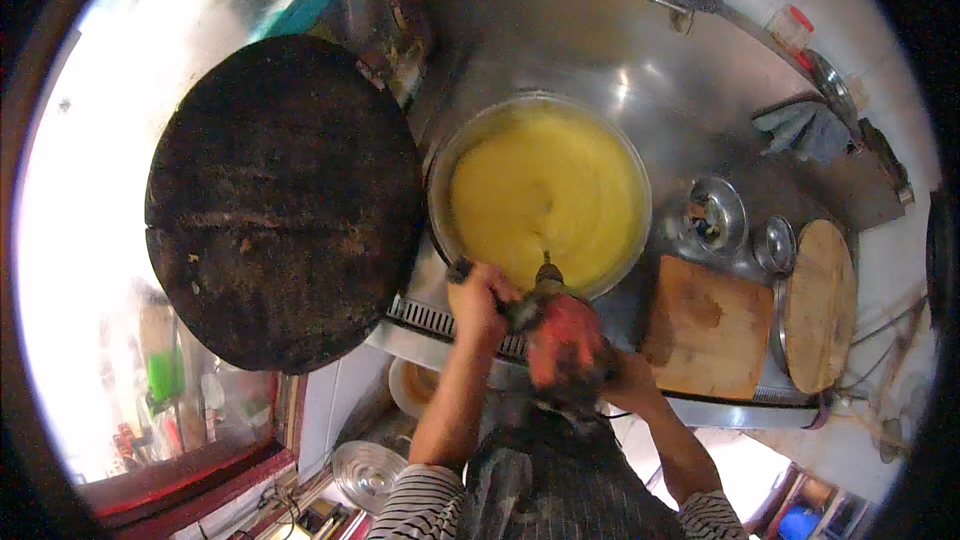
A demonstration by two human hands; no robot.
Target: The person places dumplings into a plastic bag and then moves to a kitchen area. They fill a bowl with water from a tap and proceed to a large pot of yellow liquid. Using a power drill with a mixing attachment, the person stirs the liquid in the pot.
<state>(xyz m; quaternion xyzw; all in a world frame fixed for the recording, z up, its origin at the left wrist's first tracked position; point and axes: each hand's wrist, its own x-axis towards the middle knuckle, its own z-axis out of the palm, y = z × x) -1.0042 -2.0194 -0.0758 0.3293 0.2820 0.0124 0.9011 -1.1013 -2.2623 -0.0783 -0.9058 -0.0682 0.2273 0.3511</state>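
Head view, looking straight down: a big metal bowl (436, 190) sits in the middle of the frame on the steel desk (560, 30), filled with smooth yellow batter (545, 202). At the bowl's lower rim, a red power drill (562, 335) points up into the batter, its bit dipping in near the lower edge. The left hand (480, 302) is at the bowl's near rim, fingers curled closed around the drill's dark side handle. The right hand (622, 370) sits behind the drill's red body, mostly hidden; I cannot tell how its fingers lie. Left of the bowl, a large round dark griddle (283, 202) fills the left half. Lower right, a square wooden board (708, 328) lies beside a round wooden board (820, 305). Two small metal cups (712, 217) stand just above them, and a grey cloth (805, 130) rests at upper right.
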